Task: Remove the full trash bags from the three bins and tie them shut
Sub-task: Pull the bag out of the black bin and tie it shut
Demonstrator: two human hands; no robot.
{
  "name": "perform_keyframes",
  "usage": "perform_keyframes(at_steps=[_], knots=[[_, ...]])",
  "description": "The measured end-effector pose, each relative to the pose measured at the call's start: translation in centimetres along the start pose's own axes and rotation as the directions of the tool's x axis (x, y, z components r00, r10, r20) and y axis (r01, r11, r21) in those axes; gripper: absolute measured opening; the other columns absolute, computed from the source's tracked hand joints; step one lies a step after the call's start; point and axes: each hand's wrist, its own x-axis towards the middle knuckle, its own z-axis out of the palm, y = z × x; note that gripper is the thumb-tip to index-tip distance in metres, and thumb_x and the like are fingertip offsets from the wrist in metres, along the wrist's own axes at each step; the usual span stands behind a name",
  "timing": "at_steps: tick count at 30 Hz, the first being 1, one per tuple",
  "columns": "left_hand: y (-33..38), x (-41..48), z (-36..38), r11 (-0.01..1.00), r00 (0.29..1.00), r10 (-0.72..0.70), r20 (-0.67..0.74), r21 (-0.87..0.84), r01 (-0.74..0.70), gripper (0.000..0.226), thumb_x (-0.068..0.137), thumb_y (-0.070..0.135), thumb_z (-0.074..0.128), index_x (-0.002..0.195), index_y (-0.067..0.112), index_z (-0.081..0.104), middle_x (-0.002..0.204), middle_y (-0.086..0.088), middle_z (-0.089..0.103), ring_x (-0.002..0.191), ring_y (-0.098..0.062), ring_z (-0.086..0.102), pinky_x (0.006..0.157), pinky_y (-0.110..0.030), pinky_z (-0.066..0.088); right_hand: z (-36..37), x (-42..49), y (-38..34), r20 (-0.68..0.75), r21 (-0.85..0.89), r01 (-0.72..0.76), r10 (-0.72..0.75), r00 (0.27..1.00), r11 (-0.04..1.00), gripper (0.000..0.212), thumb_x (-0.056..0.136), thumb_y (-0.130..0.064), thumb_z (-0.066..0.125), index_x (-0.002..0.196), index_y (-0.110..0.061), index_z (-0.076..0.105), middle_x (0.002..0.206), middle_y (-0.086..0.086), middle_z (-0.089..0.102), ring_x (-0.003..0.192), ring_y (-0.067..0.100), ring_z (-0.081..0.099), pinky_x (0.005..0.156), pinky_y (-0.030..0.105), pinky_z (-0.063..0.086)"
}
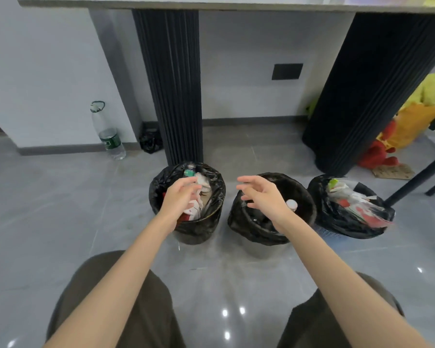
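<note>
Three bins lined with black trash bags stand in a row on the grey floor. The left bin (199,232) holds papers and a small bottle, and its bag (158,187) is folded over the rim. The middle bin (258,249) has a bag (246,229) that looks dark inside, with a white cap showing. The right bin (329,233) has a bag (337,219) stuffed with wrappers. My left hand (180,197) hovers over the left bin, fingers apart, holding nothing. My right hand (264,194) hovers open over the middle bin.
Two black fluted table legs (172,84) (367,91) stand right behind the bins under a tabletop. A plastic bottle (108,136) and a crumpled black bag (150,141) sit by the wall at left. Plush toys (412,126) and chair legs (412,182) crowd the right.
</note>
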Motion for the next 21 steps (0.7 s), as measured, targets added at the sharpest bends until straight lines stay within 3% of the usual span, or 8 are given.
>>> perform_keyframes(at_steps=[4, 8, 14, 21], knots=[[-3.0, -1.6, -1.4, 0.995, 0.995, -0.098, -0.009, -0.018, 0.098, 0.029, 0.089, 0.011, 0.057, 0.117, 0.017, 0.058, 0.104, -0.004, 0.062, 0.086, -0.017, 0.06, 0.08, -0.03, 0.048, 1.7, -2.1, 0.8, 0.022, -0.041, 0.017, -0.017, 1.0, 0.999, 0.017, 0.094, -0.019, 0.054, 0.109, -0.025, 0.061, 0.111, 0.012, 0.066, 0.103, 0.026, 0.062, 0.075, 0.023, 0.05], [-6.5, -1.3, -2.0, 0.979, 0.978, -0.204, -0.032, 0.008, 0.204, 0.034, 0.092, 0.011, 0.05, 0.126, 0.015, 0.052, 0.118, -0.006, 0.06, 0.093, -0.021, 0.059, 0.081, -0.033, 0.045, 2.9, -3.0, 2.4, 0.056, -0.096, 0.027, -0.022, 0.998, 0.995, 0.017, 0.095, -0.017, 0.051, 0.107, -0.026, 0.06, 0.111, 0.007, 0.066, 0.103, 0.027, 0.062, 0.078, 0.026, 0.052], [-10.6, 0.4, -1.8, 0.936, 0.936, -0.353, -0.005, 0.01, 0.353, 0.037, 0.097, 0.017, 0.046, 0.133, 0.008, 0.043, 0.118, -0.008, 0.057, 0.097, -0.024, 0.054, 0.086, -0.039, 0.044, 4.2, -2.8, 5.7, 0.111, -0.21, 0.047, -0.024, 0.994, 0.977, 0.019, 0.094, -0.018, 0.051, 0.107, -0.029, 0.061, 0.099, -0.009, 0.064, 0.096, 0.013, 0.059, 0.088, 0.029, 0.047], [-15.1, 4.1, -2.1, 0.854, 0.872, -0.487, 0.042, -0.186, 0.486, 0.054, 0.096, 0.035, 0.048, 0.141, 0.009, 0.035, 0.144, -0.014, 0.042, 0.128, -0.034, 0.046, 0.096, -0.045, 0.044, 5.3, -0.8, 9.2, 0.043, -0.192, -0.009, 0.018, 0.999, 0.981, 0.022, 0.094, -0.012, 0.049, 0.11, -0.021, 0.063, 0.095, -0.012, 0.061, 0.083, 0.0, 0.055, 0.085, 0.023, 0.045]])
